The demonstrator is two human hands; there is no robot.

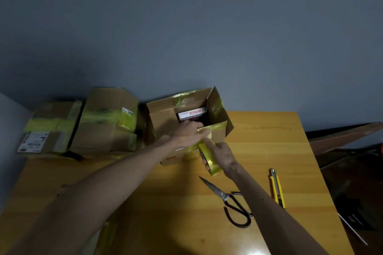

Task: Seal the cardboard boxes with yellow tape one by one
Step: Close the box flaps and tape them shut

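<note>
An open cardboard box (163, 118) with raised flaps stands at the back of the wooden table; a white and red carton (191, 114) lies inside it. My left hand (189, 133) rests on the box's near flap, its fingers pressing a strip of yellow tape (217, 126) that runs along the flap edge. My right hand (222, 156) grips the yellow tape roll (210, 158) just in front of the box, with the strip stretched from roll to flap. Two cardboard boxes (107, 122) (51, 126) wrapped with yellow tape sit to the left.
Black-handled scissors (228, 196) lie on the table (269, 134) near my right forearm. A yellow utility knife (276, 187) lies further right. The table's right edge borders dark clutter (352, 172). A grey wall stands behind the boxes.
</note>
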